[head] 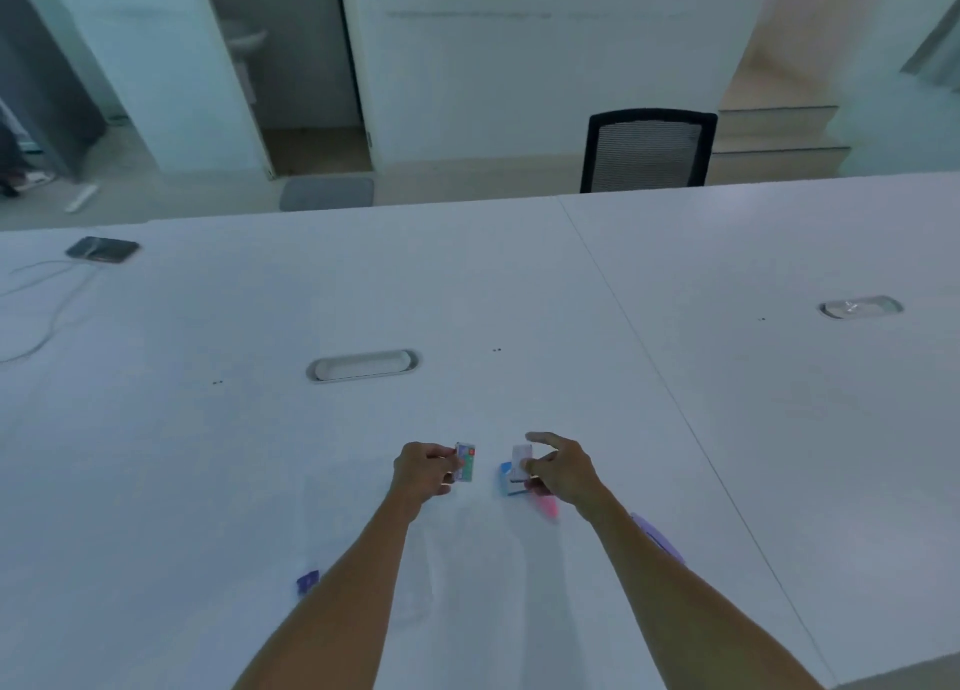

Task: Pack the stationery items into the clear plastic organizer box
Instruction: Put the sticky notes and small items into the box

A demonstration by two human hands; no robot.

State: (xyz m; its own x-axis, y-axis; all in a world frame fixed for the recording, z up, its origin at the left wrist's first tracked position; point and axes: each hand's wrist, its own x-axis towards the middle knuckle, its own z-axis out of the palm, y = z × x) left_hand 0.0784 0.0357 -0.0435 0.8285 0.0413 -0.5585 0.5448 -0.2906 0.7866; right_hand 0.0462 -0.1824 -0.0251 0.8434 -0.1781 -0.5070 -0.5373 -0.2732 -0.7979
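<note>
My left hand point(423, 468) grips a small colourful box point(465, 461) by its left side, just above the white table point(519, 299). My right hand point(558, 468) pinches a small white box point(520, 461) between thumb and fingers, index finger stretched out. Under that hand lie a blue and white box point(506, 480) and a pink highlighter point(546, 506). The clear plastic organizer box point(415, 575) is faint and blurred between my forearms; its edges are hard to make out. A purple item point(306, 580) lies by my left forearm, and a lilac one point(657, 536) behind my right forearm.
A cable slot point(362, 365) is set in the table beyond my hands, another slot point(861, 307) at the far right. A phone point(102, 249) with a white cable point(47, 320) lies far left. A black mesh chair point(647, 149) stands behind the table.
</note>
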